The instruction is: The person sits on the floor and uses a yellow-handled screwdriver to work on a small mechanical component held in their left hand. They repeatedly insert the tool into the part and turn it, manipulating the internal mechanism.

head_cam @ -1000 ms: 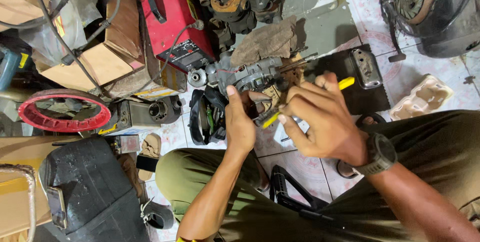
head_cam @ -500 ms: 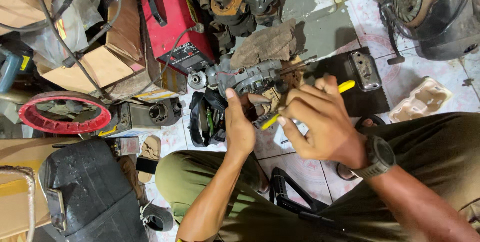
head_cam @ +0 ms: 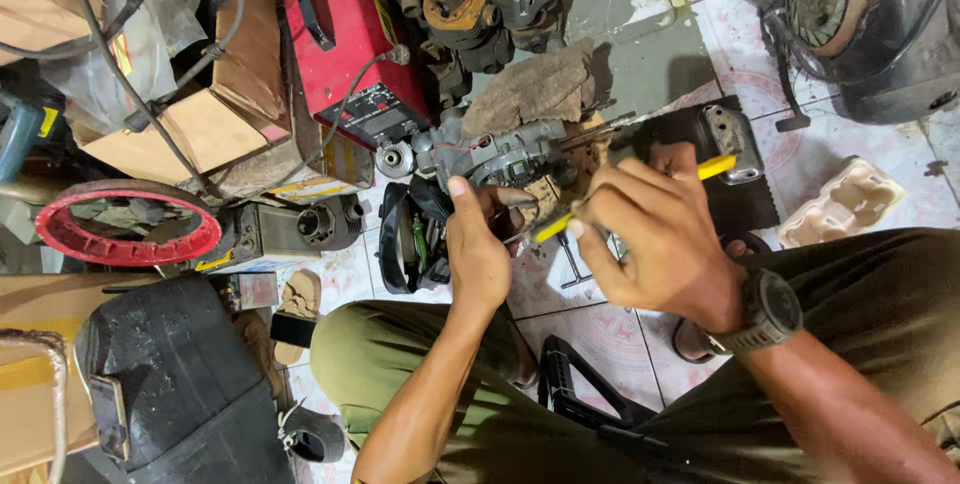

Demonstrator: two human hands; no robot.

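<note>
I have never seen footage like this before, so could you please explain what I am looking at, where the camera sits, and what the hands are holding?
No machine is at work here: the camera is worn on a person's head and looks down at their own two bare hands and their knees, above a tiled floor. The left hand steadies a small grey engine part lying on the floor. The right hand, with a dark wristwatch on its wrist, grips a yellow-handled tool, apparently a screwdriver, aimed at that part. Around them lie a dirty rag, a red metal machine box, a red ring, cardboard boxes and a pale egg tray.
</note>
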